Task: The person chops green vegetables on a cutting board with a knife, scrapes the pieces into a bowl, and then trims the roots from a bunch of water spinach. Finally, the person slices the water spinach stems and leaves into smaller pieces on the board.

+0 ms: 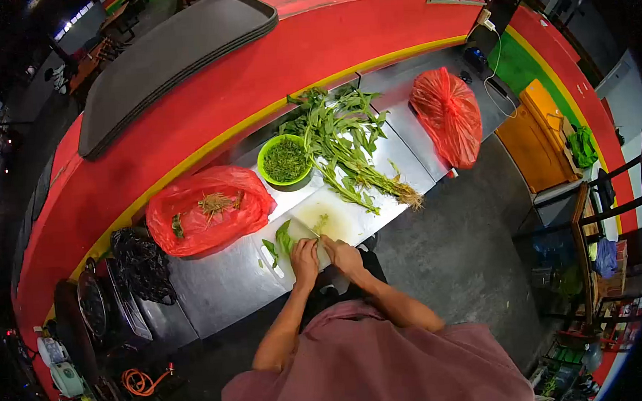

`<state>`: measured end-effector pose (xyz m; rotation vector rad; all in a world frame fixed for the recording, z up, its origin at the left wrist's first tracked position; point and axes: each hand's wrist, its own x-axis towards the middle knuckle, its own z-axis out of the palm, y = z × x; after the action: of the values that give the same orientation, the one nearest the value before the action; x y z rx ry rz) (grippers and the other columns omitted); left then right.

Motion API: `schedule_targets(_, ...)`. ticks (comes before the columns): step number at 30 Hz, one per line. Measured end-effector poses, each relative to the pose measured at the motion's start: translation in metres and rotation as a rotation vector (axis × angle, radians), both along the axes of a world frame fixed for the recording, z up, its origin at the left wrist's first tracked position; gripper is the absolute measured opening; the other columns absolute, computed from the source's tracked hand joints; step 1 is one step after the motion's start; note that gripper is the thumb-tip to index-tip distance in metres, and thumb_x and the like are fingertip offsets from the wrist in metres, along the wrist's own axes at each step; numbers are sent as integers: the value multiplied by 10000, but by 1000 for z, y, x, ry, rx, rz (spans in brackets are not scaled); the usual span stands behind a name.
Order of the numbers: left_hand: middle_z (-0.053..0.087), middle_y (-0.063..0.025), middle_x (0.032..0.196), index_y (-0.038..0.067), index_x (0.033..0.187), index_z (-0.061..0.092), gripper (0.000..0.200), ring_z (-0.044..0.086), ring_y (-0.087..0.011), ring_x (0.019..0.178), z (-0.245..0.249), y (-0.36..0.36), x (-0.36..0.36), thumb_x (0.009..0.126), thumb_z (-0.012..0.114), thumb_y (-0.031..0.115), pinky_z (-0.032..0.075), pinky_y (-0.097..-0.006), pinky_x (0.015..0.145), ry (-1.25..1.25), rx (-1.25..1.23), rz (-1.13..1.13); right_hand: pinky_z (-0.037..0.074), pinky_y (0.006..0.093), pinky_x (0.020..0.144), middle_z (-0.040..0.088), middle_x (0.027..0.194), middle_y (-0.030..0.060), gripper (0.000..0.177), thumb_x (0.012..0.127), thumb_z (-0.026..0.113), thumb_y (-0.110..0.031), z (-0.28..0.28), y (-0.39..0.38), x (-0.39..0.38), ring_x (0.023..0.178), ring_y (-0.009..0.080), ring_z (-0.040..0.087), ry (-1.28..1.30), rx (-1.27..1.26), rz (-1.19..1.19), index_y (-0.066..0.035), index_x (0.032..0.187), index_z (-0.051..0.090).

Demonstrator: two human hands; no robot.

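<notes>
- Pinned a small bunch of green leafy stalks (283, 241) to the white rectangular plastic cutting board (342, 215), centre frame, with the left hand (304, 259), fingers curled over them.
- Clenched the right hand (343, 254) just beside it; could not tell what it gripped.
- Had a round green plastic bowl (284, 160) of chopped greens above the board and a crumpled red plastic bag (207, 207) to its left.

Curved red counter (255, 79) with a yellow edge stripe (307, 97). Stacked dark trays (172, 55) at the counter's far left end. Steel worktop (223, 280) along its near side. Grey concrete floor (456, 244). Wooden cabinet (538, 143) at right, beside a green floor band (530, 66). Dark chair (594, 213). Dim light.
</notes>
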<state>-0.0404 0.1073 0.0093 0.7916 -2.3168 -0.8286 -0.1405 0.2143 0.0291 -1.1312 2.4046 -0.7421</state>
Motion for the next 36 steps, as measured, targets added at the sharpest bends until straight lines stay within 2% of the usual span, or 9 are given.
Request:
schedule_targets(3,653,-115,942,46,1019,728,178,618,-333,919,-3,2,1,857,656,37,475,-441,830,-2,-10,26,523,532,710,684,886,244,385,1005,554,-315,5,5,-10,799,452,667,-13,12,-110,-159,1353,609)
schedule_targets(9,656,-110,913,49,989,736,154,614,-346,888,-4,-1,-5,854,663,38,479,-447,812,40,-23,5,534,419,847,705,956,268,449,1031,537,-279,3,16,-23,916,370,710,-323,-116,-58,-93,1440,529)
schedule_targets(11,661,-114,918,49,992,736,157,613,-349,880,-6,-1,-8,855,662,40,486,-450,802,17,-11,6,549,386,722,692,858,176,485,1038,540,-253,-8,28,-19,743,250,696,-337,-317,30,-75,1484,468)
schedule_targets(13,668,-119,928,51,1001,739,165,619,-350,887,-9,-4,-14,855,662,40,491,-452,800,29,-6,-21,453,276,476,610,818,84,493,1062,514,-211,24,42,-14,503,98,540,-685,-184,-49,-82,1527,415)
schedule_targets(17,678,-112,933,49,983,748,153,629,-349,891,-5,-2,-23,857,661,40,499,-448,812,8,8,15,441,270,474,603,856,42,486,1061,526,-219,42,72,-21,498,95,515,-798,-195,-47,-96,1524,442)
schedule_targets(21,679,-96,933,74,983,754,146,634,-331,895,-8,7,-20,858,680,68,512,-432,819,-6,4,65,443,273,528,634,908,44,480,1047,557,-243,13,89,-36,573,79,505,-516,-283,19,-97,1498,485)
schedule_targets(31,688,-105,935,65,992,752,139,631,-343,910,-8,19,-13,888,665,92,509,-440,816,16,-3,96,434,256,485,648,1025,36,536,1062,495,-168,11,98,-46,542,72,481,-814,-242,131,-139,1577,347)
schedule_targets(35,694,-101,952,73,1009,755,153,637,-333,920,-8,23,-13,881,672,84,513,-433,821,13,-11,91,467,272,526,677,979,32,509,1052,499,-199,34,114,-42,547,85,502,-693,-63,114,-154,1551,410)
schedule_targets(36,694,-101,953,71,1011,755,154,638,-330,926,-8,22,-14,882,673,91,513,-434,827,15,11,96,506,297,630,689,996,61,495,1049,504,-205,18,120,-43,651,111,568,-602,-184,183,-153,1537,436)
